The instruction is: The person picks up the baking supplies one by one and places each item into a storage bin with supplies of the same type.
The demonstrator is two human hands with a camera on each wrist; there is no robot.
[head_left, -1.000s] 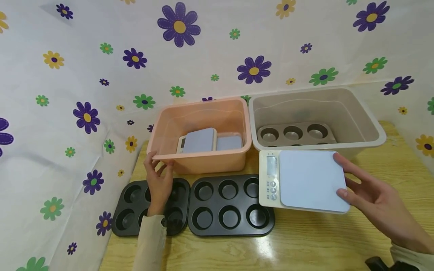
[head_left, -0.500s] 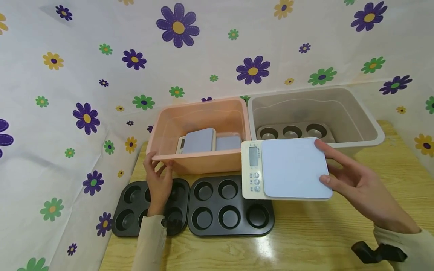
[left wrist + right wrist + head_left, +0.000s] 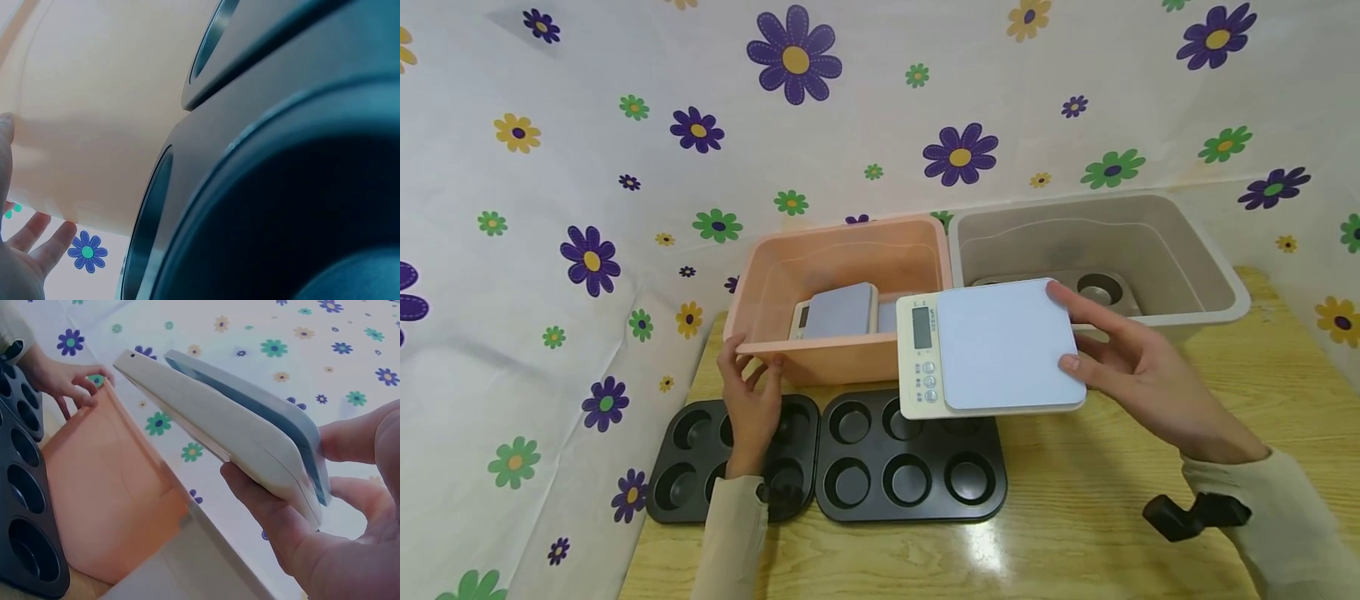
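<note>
My right hand (image 3: 1138,375) grips a white kitchen scale (image 3: 1011,346) by its right edge, thumb on one face and fingers on the other, as the right wrist view shows. The scale is held in the air, its display on the left, over a black muffin pan (image 3: 910,479) and in front of both bins. My left hand (image 3: 752,408) holds the front left corner of the pink bin (image 3: 842,362), fingers over the rim and thumb on the front wall. Inside that bin, one scale (image 3: 842,310) leans on another (image 3: 886,318), which is partly hidden.
A beige bin (image 3: 1075,225) stands right of the pink one, holding a brown muffin pan (image 3: 1127,292) partly covered by the held scale. Another black muffin pan (image 3: 681,454) lies under my left forearm. Flowered cloth (image 3: 850,108) rises behind the wooden table (image 3: 1075,533).
My right hand has carried the scale leftward and a little up, from in front of the beige bin toward the pink bin. The left hand stays at the pink bin's corner.
</note>
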